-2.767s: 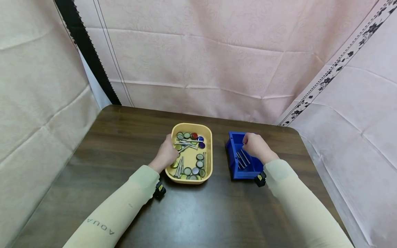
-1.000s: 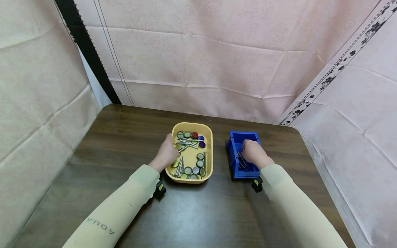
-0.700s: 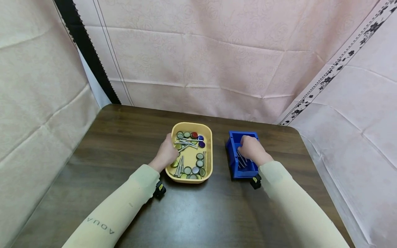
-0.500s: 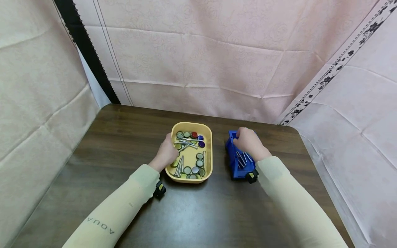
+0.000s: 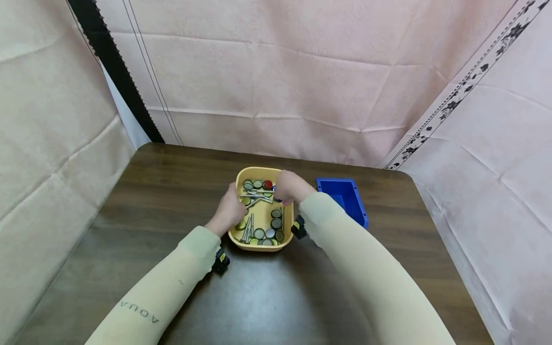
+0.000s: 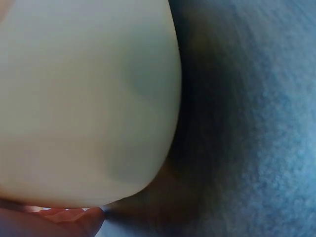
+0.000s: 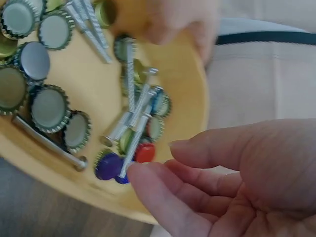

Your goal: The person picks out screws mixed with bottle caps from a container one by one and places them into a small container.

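A yellow tray point(image 5: 260, 248) holds bottle caps point(image 7: 49, 108) and long metal screws point(image 7: 130, 74). My left hand point(image 5: 228, 211) grips the tray's left rim; the left wrist view shows its pale outer wall point(image 6: 89, 108) up close, blurred, with fingers point(image 6: 74, 223) below. Over the tray's far right part is my right hand point(image 5: 293, 187). In the right wrist view its thumb and fingers stand apart with nothing between them, and the index fingertip is by the end of a screw beside a purple cap point(image 7: 108, 166) and a red cap point(image 7: 145, 152).
A blue bin point(image 5: 336, 181) stands right of the tray; my right sleeve point(image 5: 362, 254) hides its near part and the screws seen there earlier. Both stand on a dark wooden table point(image 5: 181, 191). Pale cloth point(image 5: 302, 86) hangs behind the table and along both sides.
My right hand has left the blue bin, where several screws lay, and moved left over the yellow tray. The left hand still grips the tray rim.
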